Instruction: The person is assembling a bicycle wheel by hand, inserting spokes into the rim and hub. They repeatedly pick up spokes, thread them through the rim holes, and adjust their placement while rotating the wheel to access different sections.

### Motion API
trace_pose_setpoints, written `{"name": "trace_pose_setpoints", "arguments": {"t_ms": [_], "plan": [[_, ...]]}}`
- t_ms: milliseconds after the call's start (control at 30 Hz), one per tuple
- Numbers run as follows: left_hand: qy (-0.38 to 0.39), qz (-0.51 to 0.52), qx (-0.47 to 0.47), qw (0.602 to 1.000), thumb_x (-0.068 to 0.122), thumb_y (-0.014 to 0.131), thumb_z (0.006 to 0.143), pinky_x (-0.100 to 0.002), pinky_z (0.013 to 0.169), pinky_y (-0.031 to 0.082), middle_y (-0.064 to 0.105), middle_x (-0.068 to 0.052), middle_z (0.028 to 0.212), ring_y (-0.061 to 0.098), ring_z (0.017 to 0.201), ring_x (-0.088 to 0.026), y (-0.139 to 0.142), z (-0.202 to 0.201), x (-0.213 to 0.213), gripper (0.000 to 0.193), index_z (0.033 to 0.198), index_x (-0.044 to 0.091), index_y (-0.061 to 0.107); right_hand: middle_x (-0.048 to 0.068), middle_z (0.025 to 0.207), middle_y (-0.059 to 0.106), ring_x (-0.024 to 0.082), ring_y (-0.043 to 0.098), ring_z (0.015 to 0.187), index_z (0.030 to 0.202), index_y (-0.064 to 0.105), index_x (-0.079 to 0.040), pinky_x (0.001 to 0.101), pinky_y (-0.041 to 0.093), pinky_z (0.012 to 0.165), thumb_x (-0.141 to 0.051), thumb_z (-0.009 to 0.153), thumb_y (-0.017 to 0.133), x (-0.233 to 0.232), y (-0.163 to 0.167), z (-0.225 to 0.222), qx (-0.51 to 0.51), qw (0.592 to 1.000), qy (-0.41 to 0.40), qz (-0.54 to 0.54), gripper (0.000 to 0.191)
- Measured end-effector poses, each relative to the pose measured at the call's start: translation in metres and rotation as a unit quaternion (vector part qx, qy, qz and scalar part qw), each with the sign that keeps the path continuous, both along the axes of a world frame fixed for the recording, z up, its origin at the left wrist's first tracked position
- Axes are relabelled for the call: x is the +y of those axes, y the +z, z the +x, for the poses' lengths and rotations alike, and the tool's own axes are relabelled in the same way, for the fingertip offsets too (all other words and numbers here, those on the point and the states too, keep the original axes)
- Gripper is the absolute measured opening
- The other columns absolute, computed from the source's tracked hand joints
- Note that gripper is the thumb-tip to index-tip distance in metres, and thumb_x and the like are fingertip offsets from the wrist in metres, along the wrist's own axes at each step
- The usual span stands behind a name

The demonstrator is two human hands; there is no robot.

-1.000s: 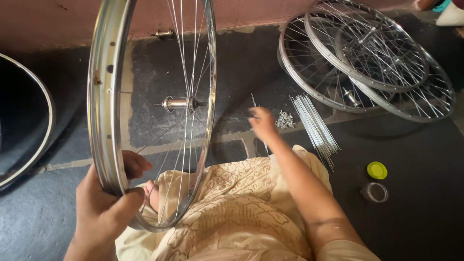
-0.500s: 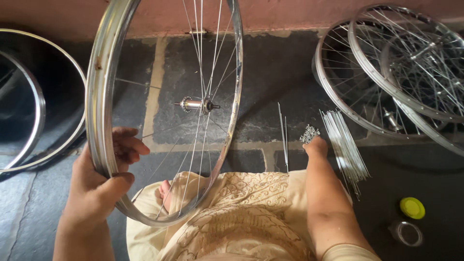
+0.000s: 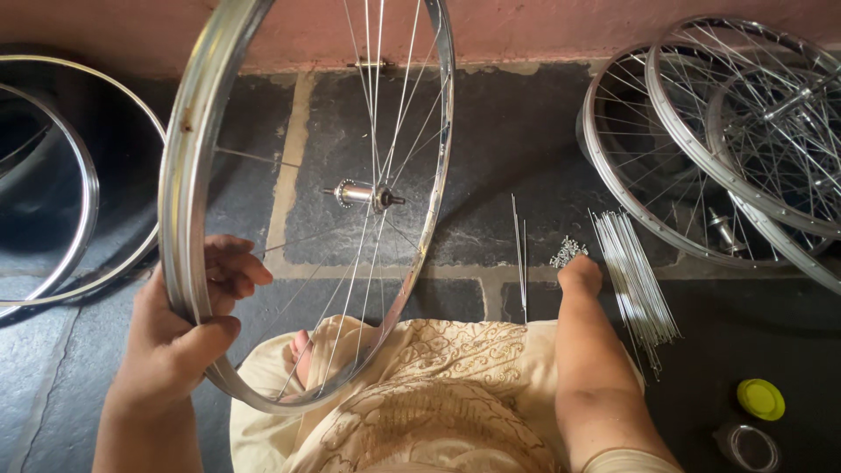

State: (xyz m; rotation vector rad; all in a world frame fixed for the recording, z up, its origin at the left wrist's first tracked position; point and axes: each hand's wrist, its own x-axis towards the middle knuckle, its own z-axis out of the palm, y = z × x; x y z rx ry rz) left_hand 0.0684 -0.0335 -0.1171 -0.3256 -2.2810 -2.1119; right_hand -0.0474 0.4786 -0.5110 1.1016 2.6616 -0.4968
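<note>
My left hand grips the near rim of a silver bicycle wheel, held upright over my lap. Its hub hangs in the middle with a few thin spokes running to the rim. My right hand reaches down to the floor, fingers bunched at a small pile of spoke nipples. Whether it holds any is hidden. A bundle of loose steel spokes lies just right of that hand, and two single spokes lie to its left.
Several spoked wheels are stacked on the stone floor at the right. Bare rims lie at the left. A yellow lid and an open small jar sit at the lower right. A reddish wall runs along the top.
My right hand has gone from above the floor down onto the nipple pile. The view has shifted left, and my left hand keeps its hold on the rim.
</note>
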Motion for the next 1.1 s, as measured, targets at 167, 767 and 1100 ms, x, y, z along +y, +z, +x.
{"name": "trace_pose_setpoints", "arguments": {"t_ms": [167, 767, 1100], "plan": [[-0.011, -0.023, 0.015, 1.000, -0.004, 0.051, 0.063, -0.035, 0.097, 0.049, 0.068, -0.017, 0.112, 0.061, 0.104, -0.021, -0.002, -0.001, 0.008, 0.063, 0.125, -0.005, 0.059, 0.025, 0.111, 0.073, 0.043, 0.068, 0.104, 0.112, 0.070, -0.003, 0.0496, 0.055, 0.090, -0.020, 0.083, 0.075, -0.003, 0.013, -0.005, 0.111, 0.993, 0.011, 0.030, 0.034], [0.051, 0.108, 0.072, 0.990, 0.000, 0.064, 0.075, -0.030, 0.070, 0.048, 0.054, -0.001, 0.088, 0.051, 0.080, -0.012, 0.000, -0.044, 0.191, 0.031, 0.104, 0.006, 0.056, 0.013, 0.140, 0.050, 0.023, 0.058, 0.122, 0.102, 0.064, -0.005, 0.0387, 0.056, 0.100, -0.013, 0.095, 0.071, -0.176, 0.267, 0.182, 0.429, 0.575, 0.403, -0.569, 0.013], [-0.288, 0.209, 0.002, 0.935, 0.038, 0.045, 0.101, -0.026, 0.096, 0.054, 0.072, -0.005, 0.111, 0.068, 0.106, -0.013, -0.037, -0.024, 0.141, 0.049, 0.129, -0.001, 0.058, 0.014, 0.118, 0.064, 0.017, 0.060, 0.100, 0.108, 0.064, -0.006, 0.0323, 0.052, 0.088, -0.010, 0.100, 0.074, -0.176, 0.235, 0.223, 0.379, 0.582, 0.404, -0.595, 0.014]]}}
